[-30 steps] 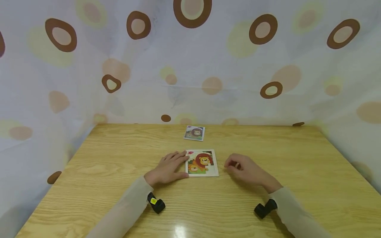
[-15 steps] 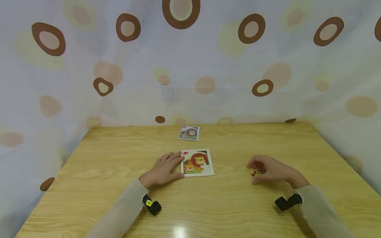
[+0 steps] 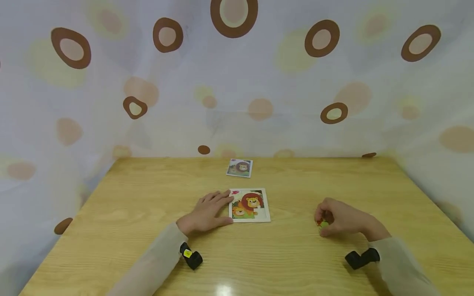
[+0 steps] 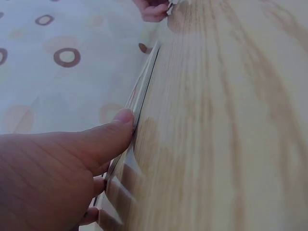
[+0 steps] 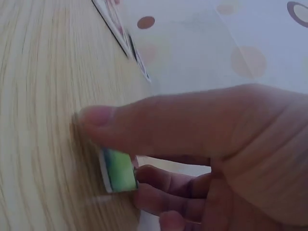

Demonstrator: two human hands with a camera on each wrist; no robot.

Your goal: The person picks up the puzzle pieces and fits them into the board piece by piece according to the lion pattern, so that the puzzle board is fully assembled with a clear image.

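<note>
My left hand [image 3: 207, 211] rests at the left edge of a white-framed lion jigsaw puzzle [image 3: 267, 205], fingers extended and spread, fingertips and thumb touching the frame. In the left wrist view the thumb [image 4: 113, 132] presses against the puzzle's edge. A pale bare patch shows in the puzzle's lower right corner. Well to the right, my right hand [image 3: 348, 218] pinches a small green and red puzzle piece [image 3: 324, 224] between thumb and fingers, close to the tabletop. The right wrist view shows the piece's green face [image 5: 120, 171] below the thumb, tilted on edge; the fingers partly hide it.
Behind the puzzle, a small card [image 3: 240, 168] with the same lion picture lies flat on the wooden table [image 3: 177, 172]. A white curtain [image 3: 296, 82] with brown and beige spots hangs around the back and sides. Each wrist wears a black camera.
My right hand has moved rightward from beside the puzzle to the loose piece; its thumb and fingers have closed on it. The left hand has stayed on the puzzle's edge.
</note>
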